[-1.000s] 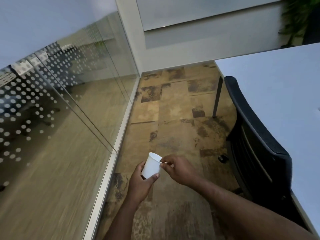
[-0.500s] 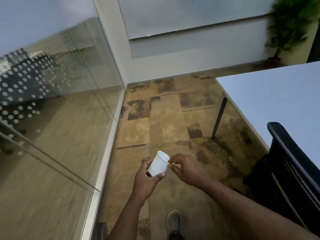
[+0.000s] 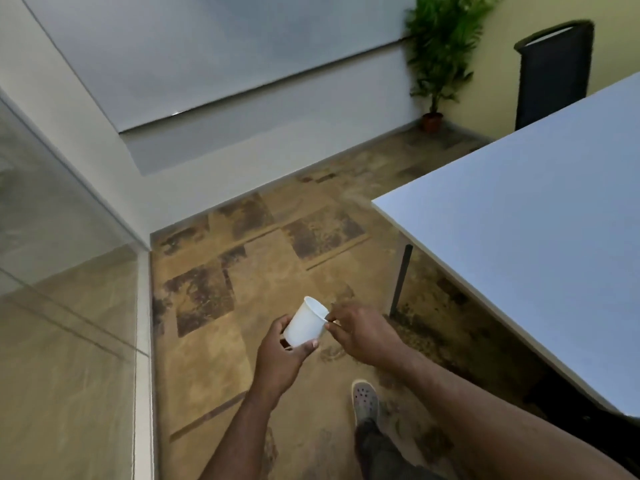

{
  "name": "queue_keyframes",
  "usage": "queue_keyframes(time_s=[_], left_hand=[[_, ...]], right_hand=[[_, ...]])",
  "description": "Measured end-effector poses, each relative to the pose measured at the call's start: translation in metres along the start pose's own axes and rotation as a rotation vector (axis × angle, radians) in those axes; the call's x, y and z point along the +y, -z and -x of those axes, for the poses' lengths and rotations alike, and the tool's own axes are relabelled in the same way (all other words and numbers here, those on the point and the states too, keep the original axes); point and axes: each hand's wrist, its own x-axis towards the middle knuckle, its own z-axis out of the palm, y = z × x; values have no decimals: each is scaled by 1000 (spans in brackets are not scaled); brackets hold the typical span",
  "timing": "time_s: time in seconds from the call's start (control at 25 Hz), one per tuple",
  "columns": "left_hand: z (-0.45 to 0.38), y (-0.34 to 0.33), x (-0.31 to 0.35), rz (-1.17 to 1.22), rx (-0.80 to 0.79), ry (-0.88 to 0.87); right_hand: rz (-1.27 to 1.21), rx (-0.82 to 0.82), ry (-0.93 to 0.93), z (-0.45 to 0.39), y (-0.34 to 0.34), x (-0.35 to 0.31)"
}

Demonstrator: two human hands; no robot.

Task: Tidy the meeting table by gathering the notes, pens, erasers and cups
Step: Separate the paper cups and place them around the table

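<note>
Cup handling, from the largest item in view to the smallest: the white rectangular meeting table (image 3: 540, 258) fills the right side of the view, and the part of its top that shows is bare. A black mesh-backed chair (image 3: 554, 71) stands at its far side, with a green potted plant (image 3: 438, 57) in the far corner to the left of the chair. The patterned brown floor (image 3: 221, 292) runs between the table and the glass partition (image 3: 62, 306) on the left. A grey perforated clog (image 3: 363, 398) steps forward near the bottom of the view

The small white disposable cup (image 3: 306, 322) is held over the floor, left of the near table corner and clear of the table, tilted with its open mouth toward the far right. The left hand (image 3: 280, 351) is wrapped around the lower wall and base, thumb across the near side. The right hand (image 3: 362, 332) pinches the rim between thumb and fingertips

Judged properties: very light, thin-walled, easily crushed or creased, with a smooth wall that is somewhat slippery. No contents can be confirmed. Recommended hold: light pressure around the lower body, where the base stiffens the wall; avoid squeezing the mid-wall. The rolled rim is suitable for steadying or for nesting with other cups
</note>
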Motion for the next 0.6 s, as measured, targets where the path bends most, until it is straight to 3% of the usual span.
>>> queue_keyframes(time_s=[0.32, 0.6], left_hand=[[-283, 5, 60, -55, -61, -61], [-479, 8, 110, -19, -160, -95]], right_hand=[[1, 58, -72, -262, 22, 67], [-8, 99, -172, -441, 37, 111]])
